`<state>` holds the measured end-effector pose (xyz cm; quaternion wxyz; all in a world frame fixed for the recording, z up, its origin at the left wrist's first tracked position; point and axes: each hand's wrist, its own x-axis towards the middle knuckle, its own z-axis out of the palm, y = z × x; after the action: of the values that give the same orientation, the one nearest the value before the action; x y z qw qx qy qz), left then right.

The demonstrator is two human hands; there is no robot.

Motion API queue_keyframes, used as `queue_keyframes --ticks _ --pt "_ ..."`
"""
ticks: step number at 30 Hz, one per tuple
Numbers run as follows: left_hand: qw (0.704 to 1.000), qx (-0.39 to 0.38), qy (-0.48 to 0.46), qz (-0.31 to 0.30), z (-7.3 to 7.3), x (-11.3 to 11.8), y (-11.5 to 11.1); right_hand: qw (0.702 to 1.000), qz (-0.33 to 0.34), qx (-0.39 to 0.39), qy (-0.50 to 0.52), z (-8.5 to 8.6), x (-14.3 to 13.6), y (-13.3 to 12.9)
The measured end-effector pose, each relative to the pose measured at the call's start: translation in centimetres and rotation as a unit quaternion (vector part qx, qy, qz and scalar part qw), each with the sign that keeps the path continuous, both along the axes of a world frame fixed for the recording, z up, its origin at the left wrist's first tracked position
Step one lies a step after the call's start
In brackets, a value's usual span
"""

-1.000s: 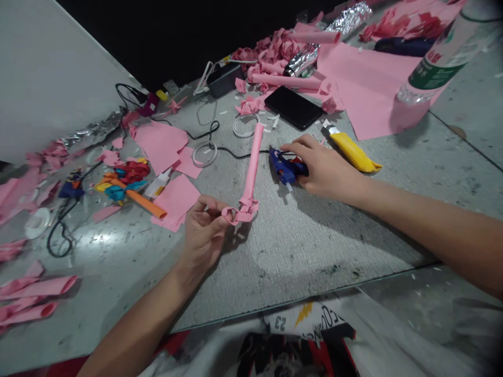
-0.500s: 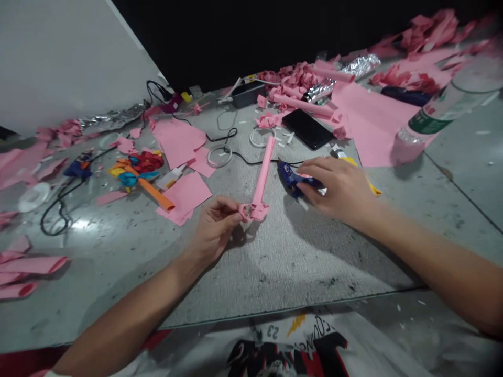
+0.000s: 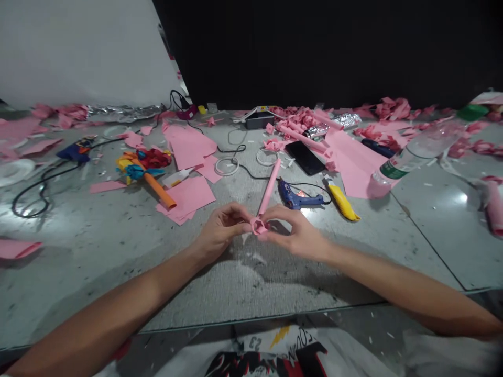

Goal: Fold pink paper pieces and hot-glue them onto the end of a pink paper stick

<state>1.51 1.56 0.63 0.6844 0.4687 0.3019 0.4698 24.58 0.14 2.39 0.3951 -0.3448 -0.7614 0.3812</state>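
Observation:
A pink paper flower with a rolled-paper stem (image 3: 270, 188) lies pointing away from me, its curled petals at the near end. My left hand (image 3: 226, 228) pinches the left edge of those petals between thumb and fingers. On the other side, my right hand (image 3: 294, 233) grips the petals too, fingers on top and thumb below. Just beyond my right hand, a blue hot glue gun (image 3: 301, 199) rests on its side on the table, its cord running behind. To its right lies a yellow-handled utility knife (image 3: 342, 201).
A black phone (image 3: 305, 158), white rings (image 3: 227, 166) and a tilted plastic bottle (image 3: 396, 165) lie beyond my hands. Left are an orange-stemmed paper flower (image 3: 157, 188), pink sheets (image 3: 190, 196) and another glue gun (image 3: 74, 152). Crumpled pink paper (image 3: 298, 120) covers the back.
My right hand has let go of the blue glue gun, leaving it on the table, and moved left to the pink flower. My left hand still holds the petals. The view has tilted up.

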Motion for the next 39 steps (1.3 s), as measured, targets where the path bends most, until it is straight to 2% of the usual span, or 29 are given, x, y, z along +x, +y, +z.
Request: queue_keyframes --ticks 4,10,14,20,27,29,35,39 --pt "1.0 0.009 0.023 0.01 -0.5 -0.1 0.3 0.999 -0.013 0.04 0.026 -1.0 0.1 -0.3" --pt "0.997 -0.003 0.067 0.029 -0.8 -0.2 0.1 0.993 -0.016 0.119 -0.008 -1.3 0.7 -0.3" --pt "0.996 -0.012 0.075 0.048 -0.8 -0.2 0.0 0.991 -0.046 0.127 -0.024 -1.4 1.0 -0.1" --pt "0.991 0.024 0.121 0.046 -1.2 -0.3 -0.2 0.986 -0.057 0.159 -0.014 -1.5 1.0 -0.2" --pt "0.987 0.065 0.147 0.01 -0.3 0.1 -1.0 0.979 -0.052 0.192 -0.033 -1.6 1.0 -0.3" --pt "0.986 0.07 0.15 0.017 -0.1 0.2 -1.0 0.978 -0.049 0.201 -0.031 -1.6 1.1 -0.3" --pt "0.987 0.013 0.154 0.035 -0.2 0.0 -0.5 0.978 -0.051 0.2 -0.031 -1.7 1.1 -0.2" --pt "0.993 -0.051 0.098 0.033 -0.2 0.1 -0.4 0.979 -0.051 0.193 -0.029 -1.7 1.2 -0.3"
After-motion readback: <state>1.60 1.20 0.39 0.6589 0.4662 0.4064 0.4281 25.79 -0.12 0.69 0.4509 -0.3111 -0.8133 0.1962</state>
